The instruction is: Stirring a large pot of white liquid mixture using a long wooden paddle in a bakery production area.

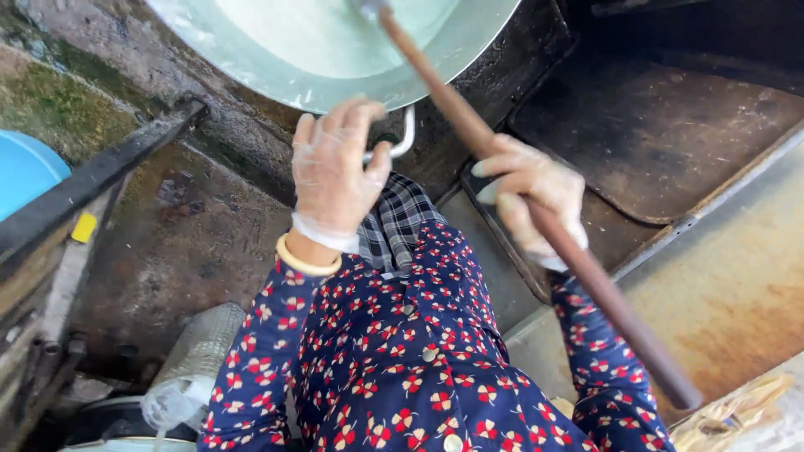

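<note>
Two gloved hands worked: right hand (532, 197) fingers clamped around the wooden stick (536, 209); left hand (333, 172) fingers loosely together touched the pan's handle (402, 138) near the pan (251, 63) rim.

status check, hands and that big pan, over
Left hand gloved, at the metal handle of the big pan. Right hand gripping the long wooden stick, tip in the pan. Nothing blocking.

A: so the right hand (532, 197) is wrapped round a long brown stick (536, 218) that runs from 12 o'clock to 4 o'clock?

B: yep, and the gloved left hand (335, 172) sits on the big metal pan (276, 71)'s handle (400, 138), dead centre.
</note>
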